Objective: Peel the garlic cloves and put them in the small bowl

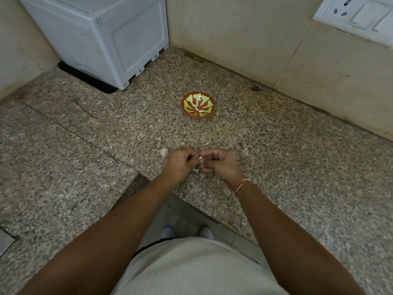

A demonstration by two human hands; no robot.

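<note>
Both hands meet over the counter (pixel 276 167), close to its near edge. The left hand (pixel 180 162) and the right hand (pixel 217 160) have their fingers curled inward, and between their fingertips sits a small pale clove (pixel 200 160), pinched from both sides. A scrap of skin (pixel 195 170) shows just under the hands, whether hanging off the clove or lying on the stone I cannot tell. By the look of it, this is the peeling step itself: the clove is part stripped at most, and how much skin remains on it is too small to make out. Just left of the left hand, on the stone, lies another garlic piece (pixel 164 151), which looks unpeeled and waits its turn. The bowl (pixel 198 105) stands well beyond the hands, straight ahead and a little toward the right-hand side, upright on the counter. Its inside carries a busy green and red pattern; some pale shapes near its bottom might be peeled cloves or only part of the pattern, and I cannot tell which. So as a judgement, the task is somewhere in the middle: one clove in hand and being worked, at least one left beside the left hand, and the carry to the bowl not yet made for this one. A red thread (pixel 242 185) circles the right wrist.
</note>
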